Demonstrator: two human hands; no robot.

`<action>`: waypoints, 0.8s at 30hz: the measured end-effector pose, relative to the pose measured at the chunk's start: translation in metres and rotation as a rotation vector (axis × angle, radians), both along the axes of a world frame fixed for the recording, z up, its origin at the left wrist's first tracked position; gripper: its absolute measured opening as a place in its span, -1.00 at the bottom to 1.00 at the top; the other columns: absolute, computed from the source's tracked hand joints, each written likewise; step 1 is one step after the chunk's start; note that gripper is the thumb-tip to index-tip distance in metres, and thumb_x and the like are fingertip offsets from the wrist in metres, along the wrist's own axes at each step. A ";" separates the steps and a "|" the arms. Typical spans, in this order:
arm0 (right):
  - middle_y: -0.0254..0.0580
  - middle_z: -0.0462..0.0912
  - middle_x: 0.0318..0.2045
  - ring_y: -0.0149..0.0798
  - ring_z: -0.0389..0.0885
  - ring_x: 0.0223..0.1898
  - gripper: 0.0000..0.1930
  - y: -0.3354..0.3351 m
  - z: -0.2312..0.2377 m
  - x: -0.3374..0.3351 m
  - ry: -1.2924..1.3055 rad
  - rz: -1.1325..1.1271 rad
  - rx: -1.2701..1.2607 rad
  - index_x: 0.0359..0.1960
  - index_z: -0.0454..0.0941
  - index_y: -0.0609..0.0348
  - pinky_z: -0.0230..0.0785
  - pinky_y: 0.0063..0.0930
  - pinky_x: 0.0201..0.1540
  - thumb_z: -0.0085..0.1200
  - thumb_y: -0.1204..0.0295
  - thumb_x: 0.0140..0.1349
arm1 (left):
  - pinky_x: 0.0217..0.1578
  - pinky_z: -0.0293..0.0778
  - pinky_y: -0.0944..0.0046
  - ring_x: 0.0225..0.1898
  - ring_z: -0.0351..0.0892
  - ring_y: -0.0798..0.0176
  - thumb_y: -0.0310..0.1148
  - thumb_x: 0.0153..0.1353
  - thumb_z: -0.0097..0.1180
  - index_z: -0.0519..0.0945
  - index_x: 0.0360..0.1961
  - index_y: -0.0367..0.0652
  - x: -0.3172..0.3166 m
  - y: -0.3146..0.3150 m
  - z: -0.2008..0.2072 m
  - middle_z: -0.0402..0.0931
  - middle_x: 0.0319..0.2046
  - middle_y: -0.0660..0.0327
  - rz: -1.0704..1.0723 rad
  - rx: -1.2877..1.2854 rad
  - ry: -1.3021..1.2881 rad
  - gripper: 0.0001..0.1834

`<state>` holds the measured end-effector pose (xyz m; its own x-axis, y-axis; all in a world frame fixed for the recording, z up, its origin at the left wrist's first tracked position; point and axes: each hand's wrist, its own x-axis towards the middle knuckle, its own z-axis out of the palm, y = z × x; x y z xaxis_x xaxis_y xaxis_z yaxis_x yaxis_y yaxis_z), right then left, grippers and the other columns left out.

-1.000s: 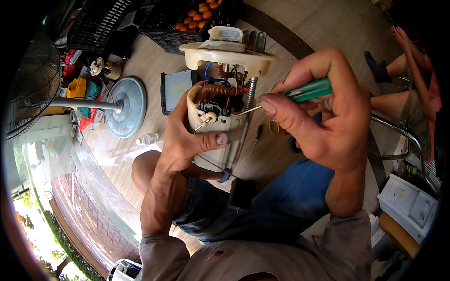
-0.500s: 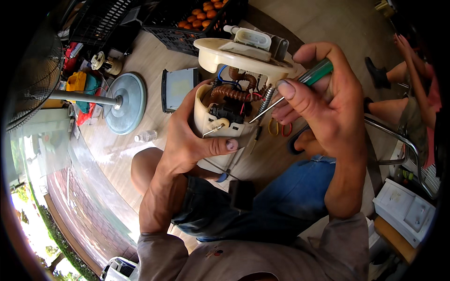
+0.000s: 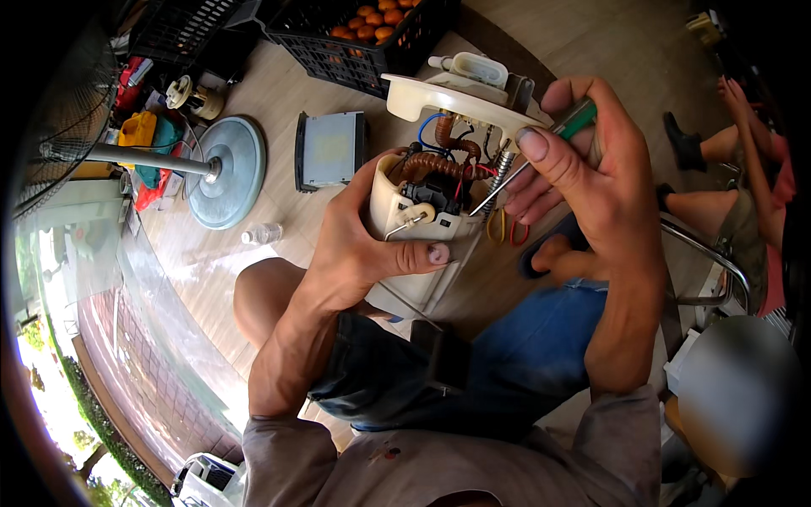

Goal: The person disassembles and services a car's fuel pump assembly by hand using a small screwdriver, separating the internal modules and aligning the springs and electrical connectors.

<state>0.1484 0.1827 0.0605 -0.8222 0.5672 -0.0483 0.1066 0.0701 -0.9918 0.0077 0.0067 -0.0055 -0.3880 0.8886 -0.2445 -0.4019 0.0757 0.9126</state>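
My left hand (image 3: 351, 249) is wrapped round the cream plastic body of a fuel pump module (image 3: 387, 196), its thumb lying across the front. The module's cream top flange (image 3: 456, 100) stands tilted above the body, with brown corrugated hose (image 3: 422, 167), blue and red wires and a metal spring (image 3: 503, 169) between them. From the body a thin rod runs down to a black float (image 3: 448, 359) over my lap. My right hand (image 3: 604, 169) grips a screwdriver (image 3: 578, 121) by its green handle. The screwdriver's tip is at the right upper edge of the body; whether it touches cannot be made out.
A black crate (image 3: 372, 72) of orange fruit stands ahead, near a grey metal box (image 3: 334, 148). Leftward are a fan's round base (image 3: 226, 173), another pump module (image 3: 203, 101) and a plastic bottle (image 3: 262, 233). Another person's legs (image 3: 718, 203) and a blurred pale shape (image 3: 739, 389) are at right.
The pump module and my left hand have shifted slightly right and the flange a little lower in the view. A blurred pale shape has come in at the lower right. Both grips are unchanged.
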 end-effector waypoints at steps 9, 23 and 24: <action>-0.07 0.61 -0.54 -0.27 0.67 -0.57 -0.63 -0.004 -0.002 0.002 0.064 -0.015 0.026 -0.07 0.23 0.28 0.55 -0.53 -0.56 0.15 0.36 0.31 | 0.10 0.46 0.24 0.04 0.55 0.22 -0.50 -0.26 0.59 0.24 0.27 -0.44 0.003 0.003 0.004 0.55 0.00 0.04 0.003 0.001 -0.061 0.03; -0.05 0.60 -0.47 -0.35 0.63 -0.55 -0.69 -0.010 -0.011 0.015 0.245 -0.033 0.456 -0.09 0.18 0.26 0.54 -0.58 -0.50 0.09 0.57 0.29 | 0.08 0.51 0.21 0.05 0.55 0.19 -0.46 -0.19 0.57 0.21 0.27 -0.46 0.006 0.009 -0.002 0.54 0.03 0.01 0.073 0.020 0.071 0.02; -0.05 0.60 -0.47 -0.36 0.63 -0.55 -0.69 -0.010 -0.011 0.015 0.231 -0.028 0.503 -0.09 0.18 0.26 0.55 -0.58 -0.49 0.09 0.58 0.29 | 0.09 0.50 0.22 0.04 0.55 0.19 -0.45 -0.19 0.57 0.21 0.27 -0.46 0.006 0.010 -0.001 0.54 0.02 0.02 0.081 0.011 0.045 0.02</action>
